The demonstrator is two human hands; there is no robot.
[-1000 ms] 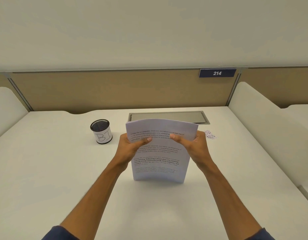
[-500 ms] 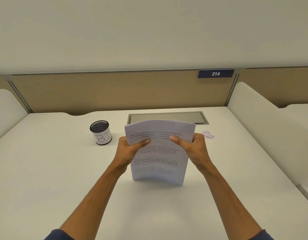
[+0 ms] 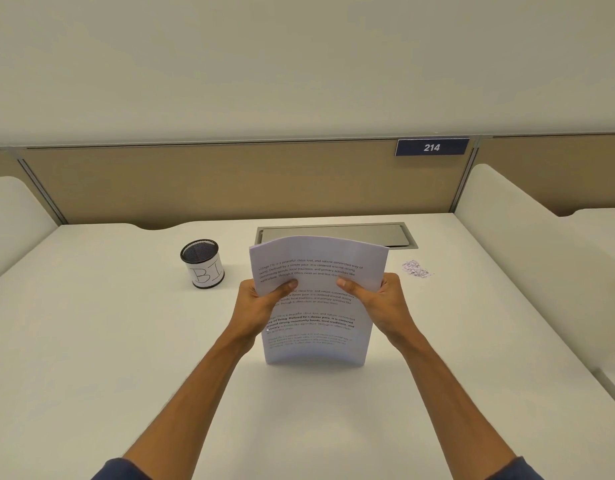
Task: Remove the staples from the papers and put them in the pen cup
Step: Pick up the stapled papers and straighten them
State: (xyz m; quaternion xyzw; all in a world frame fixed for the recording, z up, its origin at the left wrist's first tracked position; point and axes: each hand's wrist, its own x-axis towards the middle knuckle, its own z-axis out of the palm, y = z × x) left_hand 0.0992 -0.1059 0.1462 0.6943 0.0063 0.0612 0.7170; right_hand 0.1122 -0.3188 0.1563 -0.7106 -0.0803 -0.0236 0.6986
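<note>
Upright at the middle of the table (image 3: 108,341), a stack of printed papers (image 3: 320,327) stands on its bottom edge, bowed slightly so the top curls away from the camera. Paragraphs of black text run across the front sheet, one block in bold. No staple can be made out on the stack from this view.

Both hands hold the papers at mid-height. The left hand (image 3: 256,311) clasps the left edge, thumb pressed flat across the front page and fingers hidden behind; its grip is closed on the stack. The right hand (image 3: 380,303) mirrors it on the right edge, thumb on the front, fingers wrapped behind, its grip likewise closed on the papers. Both forearms reach up from the bottom of the view, dark blue sleeves showing at the lower corners.

To the left of the stack, near but apart from it, stands the pen cup (image 3: 202,264), a black mesh cylinder wrapped in a white label with handwritten letters. What lies inside it cannot be told. On the right, just beyond the right hand, a small heap of pale bits (image 3: 416,269) lies on the table; too small to identify.

Behind the papers a grey metal hatch (image 3: 399,233) sits flush in the tabletop. A tan partition (image 3: 195,181) backs the table, bearing a blue plate (image 3: 431,147) numbered 214.
</note>
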